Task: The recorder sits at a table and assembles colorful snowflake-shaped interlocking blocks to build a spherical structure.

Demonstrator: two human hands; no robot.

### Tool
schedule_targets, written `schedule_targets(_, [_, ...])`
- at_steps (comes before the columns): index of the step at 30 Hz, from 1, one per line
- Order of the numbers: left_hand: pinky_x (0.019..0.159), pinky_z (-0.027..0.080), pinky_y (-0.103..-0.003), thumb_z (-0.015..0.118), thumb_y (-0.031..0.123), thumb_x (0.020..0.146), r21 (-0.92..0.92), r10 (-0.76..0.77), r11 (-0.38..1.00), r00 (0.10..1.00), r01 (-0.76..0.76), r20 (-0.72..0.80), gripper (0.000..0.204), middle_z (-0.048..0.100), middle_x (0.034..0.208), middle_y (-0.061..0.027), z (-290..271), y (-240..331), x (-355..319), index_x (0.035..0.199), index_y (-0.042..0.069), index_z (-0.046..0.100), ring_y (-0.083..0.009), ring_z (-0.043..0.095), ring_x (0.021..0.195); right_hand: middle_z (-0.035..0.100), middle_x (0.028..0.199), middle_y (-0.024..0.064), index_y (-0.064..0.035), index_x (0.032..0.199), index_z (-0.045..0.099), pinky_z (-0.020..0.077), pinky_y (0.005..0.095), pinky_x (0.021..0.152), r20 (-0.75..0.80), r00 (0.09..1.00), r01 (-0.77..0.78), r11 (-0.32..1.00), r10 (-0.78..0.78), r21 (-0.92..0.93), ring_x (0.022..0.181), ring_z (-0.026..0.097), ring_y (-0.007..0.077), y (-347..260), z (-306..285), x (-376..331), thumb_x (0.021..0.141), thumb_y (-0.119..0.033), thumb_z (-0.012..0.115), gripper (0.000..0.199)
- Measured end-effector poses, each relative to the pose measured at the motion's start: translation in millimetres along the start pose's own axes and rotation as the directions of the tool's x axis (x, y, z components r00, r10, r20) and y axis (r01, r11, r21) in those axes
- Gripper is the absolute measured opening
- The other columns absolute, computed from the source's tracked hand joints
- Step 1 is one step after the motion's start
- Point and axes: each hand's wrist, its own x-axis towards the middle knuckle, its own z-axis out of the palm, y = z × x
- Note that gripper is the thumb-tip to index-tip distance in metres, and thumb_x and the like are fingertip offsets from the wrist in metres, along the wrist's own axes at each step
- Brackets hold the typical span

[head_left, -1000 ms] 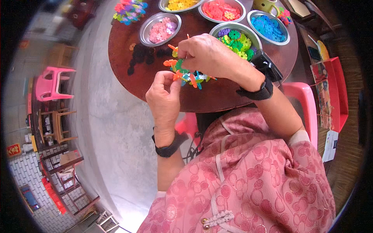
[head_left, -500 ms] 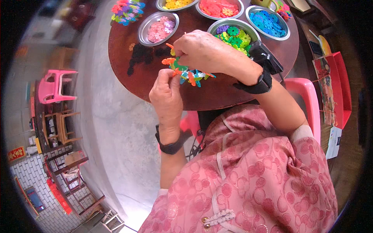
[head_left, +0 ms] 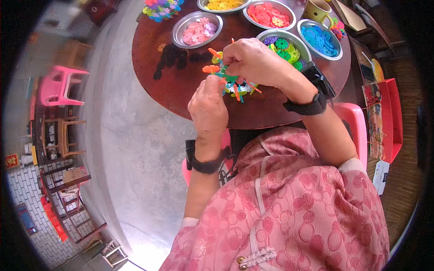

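both hands are working over the near part of the round dark bench [head_left: 181, 97]. the left hand [head_left: 208, 106] is gripping the near side of a cluster of interlocked plastic discs [head_left: 233, 86], fingers pressed together on it with an orange disc [head_left: 210, 69] sticking out just above the thumb. the right hand [head_left: 253, 61] is curling over the top of the cluster, fingers closed down on it; which piece they are pinching is hidden under the knuckles.

since a second ago the cluster is sitting much the same between the hands, but the left hand is riding higher against it and the right hand is folding further over the top. judging by that, a piece is being pressed into place rather than a fresh one fetched.

the cluster is being held just above the bench, in front of the steel bowl of green and purple discs [head_left: 285, 45]. other bowls are standing beyond: pink discs [head_left: 199, 29], red discs [head_left: 269, 13], blue discs [head_left: 318, 38], yellow discs [head_left: 221, 4]. loose dark discs [head_left: 174, 56] are lying on the bench to the left. a black wristband [head_left: 307, 107] is sitting on the right wrist.
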Motion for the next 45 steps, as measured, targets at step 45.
schedule_targets(45, [0.067, 0.048, -0.042, 0.067, 0.008, 0.082, -0.189, -0.160, 0.972, 0.983, 0.141, -0.087, 0.010, 0.059, 0.085, -0.0113, -7.9, -5.4, 4.2, 0.089, 0.006, 0.061, -0.0324, 0.061, 0.078, 0.064, 0.077, 0.0155, -0.0009, 0.086, 0.065, 0.0503, 0.0348, 0.067, -0.145, 0.967, 0.213, 0.977, -0.209, 0.017, 0.071, 0.065, 0.0275, -1.0, -4.7, -14.3, 0.079, -0.007, 0.066, 0.010])
